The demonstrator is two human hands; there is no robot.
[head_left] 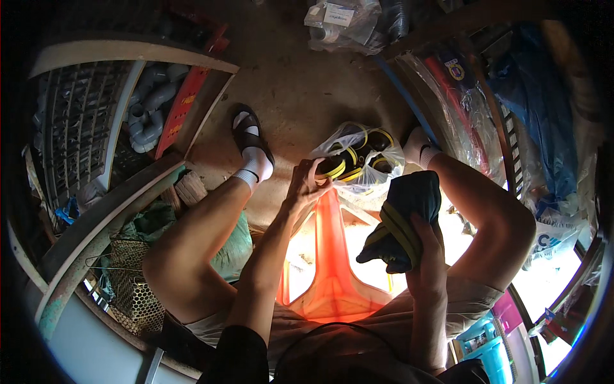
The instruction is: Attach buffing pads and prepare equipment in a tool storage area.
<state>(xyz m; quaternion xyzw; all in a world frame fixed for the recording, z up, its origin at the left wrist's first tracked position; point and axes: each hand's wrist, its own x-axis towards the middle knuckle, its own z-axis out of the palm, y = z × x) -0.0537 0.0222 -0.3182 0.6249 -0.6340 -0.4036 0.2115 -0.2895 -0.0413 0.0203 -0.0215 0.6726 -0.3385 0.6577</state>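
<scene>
A clear plastic bag (368, 181) sits on the floor between my feet, holding several round black pieces with yellow rims. My left hand (309, 182) is at the bag's near left side, its thumb and fingers closed around one round black piece with a yellow rim (330, 169). Part of that piece is covered by the bag and the other pieces. To the right, my right hand (427, 246) grips a folded dark blue cloth (409, 198) with an olive-yellow band, held up above my right thigh. Its fingers are partly hidden behind the cloth.
An orange-red plastic stool (332, 275) is under me, between my thighs. At the left are a rack with grey pipe fittings (148, 115) and a wire mesh basket (135, 281). Plastic-wrapped goods (464, 105) line the right. Another clear bag (342, 25) lies ahead.
</scene>
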